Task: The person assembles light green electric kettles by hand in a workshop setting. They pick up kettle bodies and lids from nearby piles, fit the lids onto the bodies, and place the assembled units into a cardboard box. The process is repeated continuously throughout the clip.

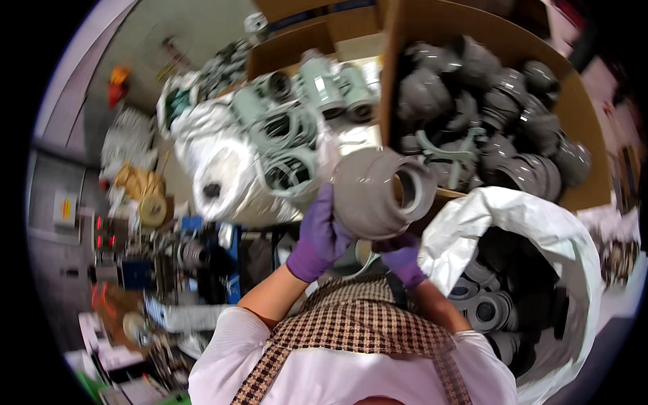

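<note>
Hollow, ringed grey plastic fitting (364, 190) at frame centre. Purple-gloved left hand (321, 235) part-curled, holding its lower left. Right hand (403, 260) at underside, blurred; cannot tell how closed.

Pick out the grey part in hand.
The grey fitting held by the left hand; other grey parts lie in the cardboard box and white sack.

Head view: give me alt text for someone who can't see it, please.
A grey fitting held in a purple-gloved left grip, the right grip at its lower edge, beyond a checked apron. Rightward are a cardboard box of similar fittings and, nearer, a white sack of grey parts.
</note>
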`<control>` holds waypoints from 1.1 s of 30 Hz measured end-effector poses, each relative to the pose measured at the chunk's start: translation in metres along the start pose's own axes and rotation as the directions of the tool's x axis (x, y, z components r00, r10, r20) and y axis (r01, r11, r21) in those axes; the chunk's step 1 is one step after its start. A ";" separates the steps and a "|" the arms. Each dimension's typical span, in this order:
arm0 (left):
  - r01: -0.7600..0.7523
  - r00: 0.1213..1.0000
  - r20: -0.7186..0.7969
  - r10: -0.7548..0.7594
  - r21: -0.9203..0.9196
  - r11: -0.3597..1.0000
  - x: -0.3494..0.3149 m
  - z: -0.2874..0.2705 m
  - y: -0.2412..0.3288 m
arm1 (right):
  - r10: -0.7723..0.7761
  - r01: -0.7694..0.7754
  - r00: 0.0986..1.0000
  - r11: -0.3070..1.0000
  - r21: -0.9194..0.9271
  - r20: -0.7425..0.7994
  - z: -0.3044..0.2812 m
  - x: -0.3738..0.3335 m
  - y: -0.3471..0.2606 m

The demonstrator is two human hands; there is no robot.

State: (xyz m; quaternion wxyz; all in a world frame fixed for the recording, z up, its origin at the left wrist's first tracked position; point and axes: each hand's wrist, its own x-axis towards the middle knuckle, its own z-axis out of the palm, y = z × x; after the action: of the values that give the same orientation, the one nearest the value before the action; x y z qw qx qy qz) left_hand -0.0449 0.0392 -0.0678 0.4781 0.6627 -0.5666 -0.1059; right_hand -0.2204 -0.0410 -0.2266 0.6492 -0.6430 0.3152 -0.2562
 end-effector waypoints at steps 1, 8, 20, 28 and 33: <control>0.094 0.995 -0.031 -0.094 -0.007 0.996 -0.019 -0.021 -0.002 | -0.193 0.192 0.981 0.978 -0.084 0.005 0.007 0.011 -0.018; 0.496 0.828 0.092 -0.553 -0.579 0.647 -0.173 -0.114 -0.067 | -0.291 0.472 0.870 0.728 -0.497 0.398 0.115 0.048 -0.082; 0.572 0.656 -0.594 -0.467 -0.012 0.820 -0.324 -0.250 0.028 | -0.611 0.851 0.450 0.515 -0.104 0.652 0.341 -0.005 -0.090; 0.685 0.145 -0.962 -0.231 -0.071 0.725 -0.395 -0.318 0.000 | -0.232 0.565 0.539 0.813 -0.143 0.810 0.470 -0.039 -0.148; 0.658 0.343 -0.914 0.219 0.400 0.638 -0.390 -0.440 0.093 | 0.008 0.085 0.281 0.996 -0.033 0.960 0.468 -0.012 -0.226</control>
State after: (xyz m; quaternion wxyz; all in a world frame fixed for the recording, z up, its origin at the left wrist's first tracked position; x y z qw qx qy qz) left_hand 0.0639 0.6072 0.0749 0.3767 0.8100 -0.0826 0.4418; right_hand 0.1339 0.2733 -0.0125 0.6769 -0.7001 -0.1426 0.1770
